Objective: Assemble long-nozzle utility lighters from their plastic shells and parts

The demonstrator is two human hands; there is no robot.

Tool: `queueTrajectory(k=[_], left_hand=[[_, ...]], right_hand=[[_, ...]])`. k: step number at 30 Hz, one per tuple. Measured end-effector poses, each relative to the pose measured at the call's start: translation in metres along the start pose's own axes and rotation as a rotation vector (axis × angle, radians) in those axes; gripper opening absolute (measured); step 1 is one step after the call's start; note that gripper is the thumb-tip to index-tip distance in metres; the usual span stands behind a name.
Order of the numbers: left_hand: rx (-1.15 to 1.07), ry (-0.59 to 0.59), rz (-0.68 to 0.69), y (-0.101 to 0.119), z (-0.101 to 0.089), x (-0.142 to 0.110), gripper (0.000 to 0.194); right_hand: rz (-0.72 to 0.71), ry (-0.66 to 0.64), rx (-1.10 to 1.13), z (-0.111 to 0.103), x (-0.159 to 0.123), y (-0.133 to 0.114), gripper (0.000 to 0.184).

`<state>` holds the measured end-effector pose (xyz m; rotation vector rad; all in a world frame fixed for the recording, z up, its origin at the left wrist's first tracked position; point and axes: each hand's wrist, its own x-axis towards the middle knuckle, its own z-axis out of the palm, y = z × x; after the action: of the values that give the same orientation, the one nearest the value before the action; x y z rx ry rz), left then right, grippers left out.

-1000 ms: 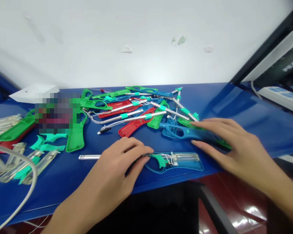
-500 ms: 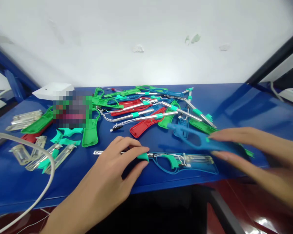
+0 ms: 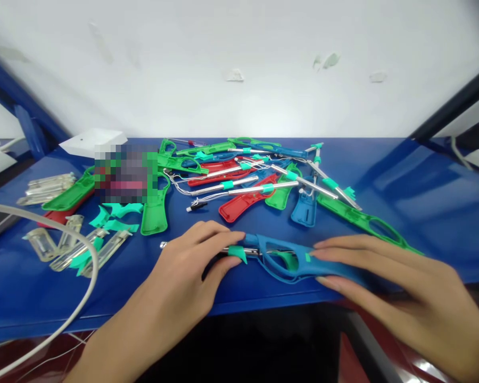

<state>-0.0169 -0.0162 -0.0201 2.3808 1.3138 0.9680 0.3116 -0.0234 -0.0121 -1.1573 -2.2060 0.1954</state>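
Blue lighter casing [image 3: 309,266] extends leftward from right hand [image 3: 435,298], which pinches it near desk's [image 3: 263,299] front edge; left hand [image 3: 187,260] pinches teal clip [image 3: 238,252].

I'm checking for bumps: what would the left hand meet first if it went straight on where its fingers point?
Most likely the narrow end of the blue shell held by the right hand; it lies just beyond the left hand, though depth is unclear.
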Motion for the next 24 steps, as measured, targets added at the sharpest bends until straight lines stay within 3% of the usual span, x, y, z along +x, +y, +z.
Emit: queueTrajectory(k=[5,14,24], left_hand=[[0.007,-0.014,-0.012,-0.001,-0.001,0.001,0.04],[-0.016,-0.035,0.04,-0.001,-0.001,0.001,0.034],[-0.063,-0.084,-0.022,0.009,-0.003,-0.001,0.028]], right_hand=[[0.008,-0.02,0.016,0.002,-0.002,0.0,0.018],[-0.057,-0.046,-0.015,0.0,0.004,-0.002,0.017],[-0.036,-0.069,0.001,0.001,0.002,0.002,0.019]])
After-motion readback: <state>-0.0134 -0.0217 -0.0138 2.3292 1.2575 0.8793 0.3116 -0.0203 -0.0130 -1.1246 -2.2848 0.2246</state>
